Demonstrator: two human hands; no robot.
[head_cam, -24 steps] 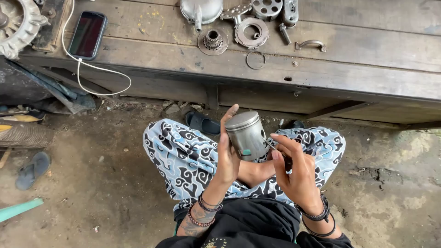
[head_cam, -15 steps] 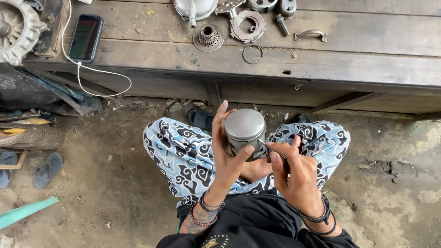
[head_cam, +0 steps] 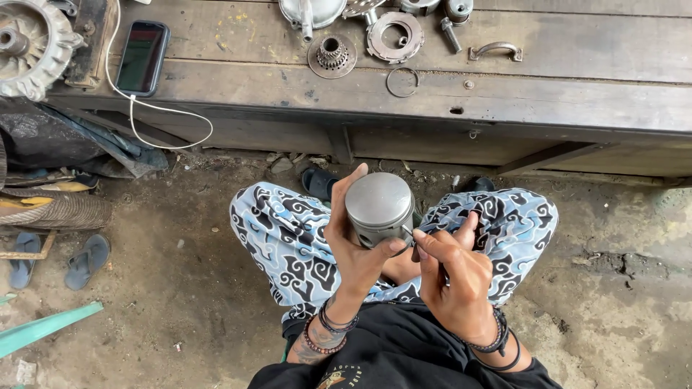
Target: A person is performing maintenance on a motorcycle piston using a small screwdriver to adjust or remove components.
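Left hand (head_cam: 357,248) clasped around grey metal piston (head_cam: 379,209), right hand (head_cam: 454,277) pinching thin tool (head_cam: 412,243) against it.

Workshop, rough and informal: you sit on a stained dirt floor (head_cam: 180,288) before a worn wooden bench (head_cam: 548,94) bearing engine parts: a clutch plate (head_cam: 394,36), a gear (head_cam: 332,55), a finned casing (head_cam: 32,45).

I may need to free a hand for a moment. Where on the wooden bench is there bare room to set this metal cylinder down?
Free: the front plank of the wooden bench right of the loose ring, below the curved handle; also between the phone and the small gear. Crowded: the back edge around the round clutch plate and the far left by the finned casing.
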